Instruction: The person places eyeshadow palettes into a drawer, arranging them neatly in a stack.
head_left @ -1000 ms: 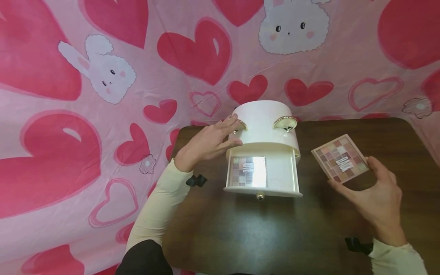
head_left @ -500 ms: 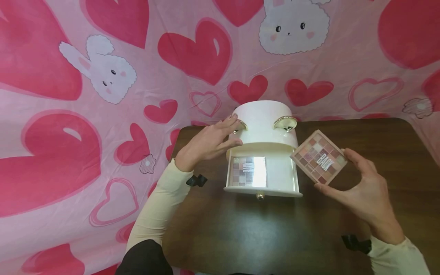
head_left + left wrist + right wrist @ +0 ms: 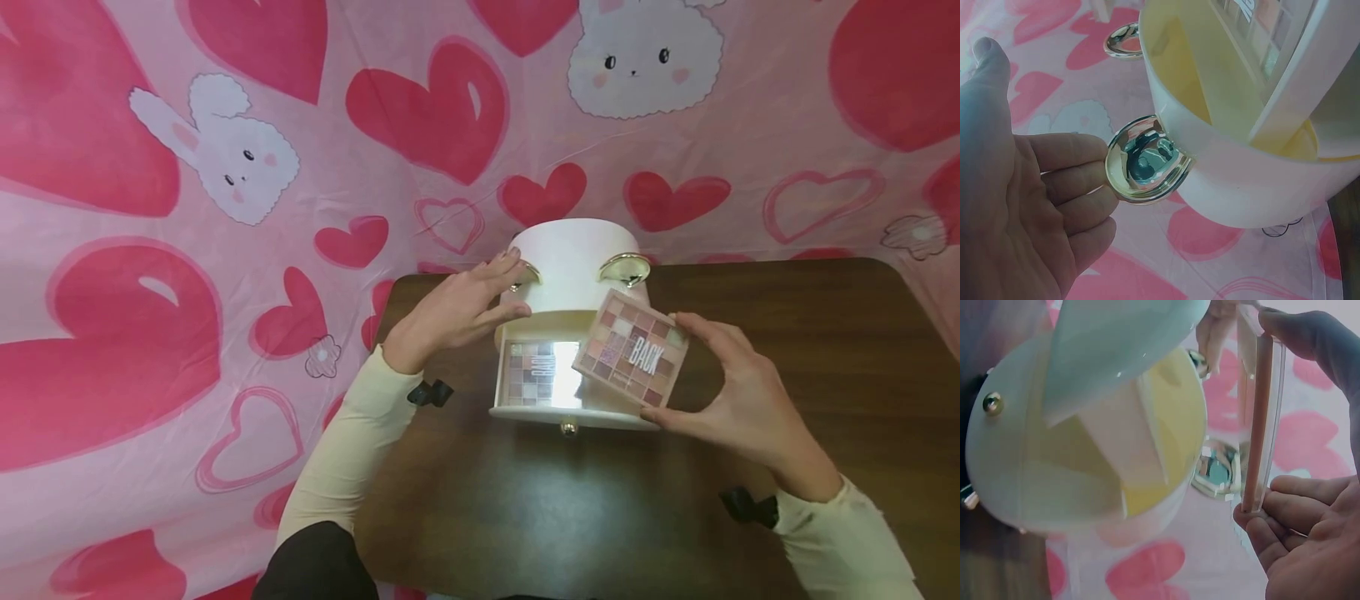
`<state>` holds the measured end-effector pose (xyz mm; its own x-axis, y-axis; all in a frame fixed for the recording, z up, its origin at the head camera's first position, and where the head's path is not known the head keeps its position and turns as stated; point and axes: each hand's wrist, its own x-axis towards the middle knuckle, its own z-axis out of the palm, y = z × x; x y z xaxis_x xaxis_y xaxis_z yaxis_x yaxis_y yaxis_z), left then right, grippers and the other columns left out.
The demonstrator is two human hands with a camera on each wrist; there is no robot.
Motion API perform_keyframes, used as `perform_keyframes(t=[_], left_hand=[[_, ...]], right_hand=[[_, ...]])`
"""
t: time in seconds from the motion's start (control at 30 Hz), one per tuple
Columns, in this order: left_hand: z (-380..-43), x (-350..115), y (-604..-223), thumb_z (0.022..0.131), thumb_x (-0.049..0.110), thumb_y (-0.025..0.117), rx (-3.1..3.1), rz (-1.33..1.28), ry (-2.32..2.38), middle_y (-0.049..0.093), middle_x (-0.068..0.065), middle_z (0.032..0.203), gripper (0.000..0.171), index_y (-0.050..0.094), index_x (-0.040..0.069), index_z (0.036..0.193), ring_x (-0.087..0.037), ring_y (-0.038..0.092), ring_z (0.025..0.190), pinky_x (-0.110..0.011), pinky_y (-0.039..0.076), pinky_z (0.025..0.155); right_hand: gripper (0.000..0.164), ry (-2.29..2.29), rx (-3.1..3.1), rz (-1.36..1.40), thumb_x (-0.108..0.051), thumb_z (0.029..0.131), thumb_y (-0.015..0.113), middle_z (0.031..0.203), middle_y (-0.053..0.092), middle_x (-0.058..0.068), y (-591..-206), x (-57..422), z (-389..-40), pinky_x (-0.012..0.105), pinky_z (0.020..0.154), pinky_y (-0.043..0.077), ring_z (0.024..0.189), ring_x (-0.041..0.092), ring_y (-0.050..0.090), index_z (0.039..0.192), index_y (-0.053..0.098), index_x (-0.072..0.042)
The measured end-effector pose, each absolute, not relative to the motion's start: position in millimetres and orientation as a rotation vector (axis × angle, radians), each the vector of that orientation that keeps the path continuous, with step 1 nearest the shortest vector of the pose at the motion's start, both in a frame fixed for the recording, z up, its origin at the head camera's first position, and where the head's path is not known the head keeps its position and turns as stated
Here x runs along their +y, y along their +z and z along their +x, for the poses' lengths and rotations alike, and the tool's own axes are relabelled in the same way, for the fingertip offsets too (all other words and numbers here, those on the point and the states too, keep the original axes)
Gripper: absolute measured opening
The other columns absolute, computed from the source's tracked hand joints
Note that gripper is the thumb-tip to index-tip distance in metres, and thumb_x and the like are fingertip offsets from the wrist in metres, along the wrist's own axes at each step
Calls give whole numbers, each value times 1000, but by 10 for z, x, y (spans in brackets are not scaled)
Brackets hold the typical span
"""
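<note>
A white rounded box [image 3: 573,262] has gold ear-like handles at its upper sides and a pulled-out drawer [image 3: 517,414] with a gold knob. An eyeshadow palette [image 3: 527,379] lies in the drawer's left half, its clear lid reflecting light. My left hand [image 3: 459,312] is at the box's upper left; in the left wrist view its extended fingertips touch the gold handle [image 3: 1147,165]. Between thumb and fingers, my right hand [image 3: 750,404] grips a second eyeshadow palette [image 3: 630,354] by opposite edges. That palette is tilted above the drawer's right half, which it mostly covers.
The box stands toward the back of a dark wooden table [image 3: 570,517]. Behind and left of the table hangs a pink cloth [image 3: 390,142] printed with hearts and rabbits. The other gold handle [image 3: 625,268] sticks out at the box's right.
My right hand has carried its palette leftward from beside the box to above the drawer, turning it on the way. The left hand, box and drawer have stayed put.
</note>
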<state>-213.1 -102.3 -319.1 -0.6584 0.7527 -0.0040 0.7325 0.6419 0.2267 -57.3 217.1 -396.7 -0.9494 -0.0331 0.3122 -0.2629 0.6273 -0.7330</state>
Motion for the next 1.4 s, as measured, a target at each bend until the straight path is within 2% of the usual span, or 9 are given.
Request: perform_keyframes(t=[0.13,0.4,0.53,0.73,1.0,1.2,1.4], left_hand=[[-2133,-1017,-3198,100,57,50,2754,1255,311,27,-7,163,69,41,16,155,-20,24,149,-40,33,114],[-2139,-1016,-3202,100,58,49,2758,1245,274,27,-6,163,73,38,13,156,-18,23,149,-36,27,117],[-2146,-1021,-3193,100,58,49,2765,1241,282,27,-6,163,72,38,14,156,-19,25,149,-36,29,116],[-2153,-1012,-3198,100,58,49,2771,1246,299,26,-7,163,72,38,14,156,-22,25,149,-37,28,117],[-2127,-1020,-3237,100,57,49,2762,1218,303,24,-6,164,74,35,14,157,-21,23,150,-39,29,116],[-2130,-1018,-3236,100,57,49,2768,1220,314,25,-6,164,72,37,14,157,-25,24,149,-39,29,117],[-2131,-1035,-3200,100,58,48,2768,1226,315,25,-7,164,73,36,14,157,-24,24,149,-39,28,117]], right_hand=[[113,1169,-2576,367,-34,48,103,134,54,11,-3946,2087,-652,63,88,46,118,30,50,145,49,-12],[109,1193,-2614,516,-39,55,100,133,53,13,-3947,1962,-760,62,85,52,110,30,53,146,47,-9],[106,1193,-2652,581,-39,57,99,130,53,13,-3926,1937,-830,57,81,56,105,29,53,144,47,-7],[102,1210,-2716,644,-44,60,97,127,53,10,-3889,1889,-913,49,75,58,103,28,52,143,48,-9],[100,1251,-2786,709,-47,62,95,129,55,9,-3886,1777,-1022,54,85,53,109,30,52,143,49,-12],[96,1260,-2813,752,-46,64,93,133,56,11,-3843,1678,-1129,56,93,51,113,28,52,141,50,-5],[91,1223,-2833,818,-46,65,92,126,61,8,-3820,1561,-1262,53,97,48,110,25,54,136,55,-2]])
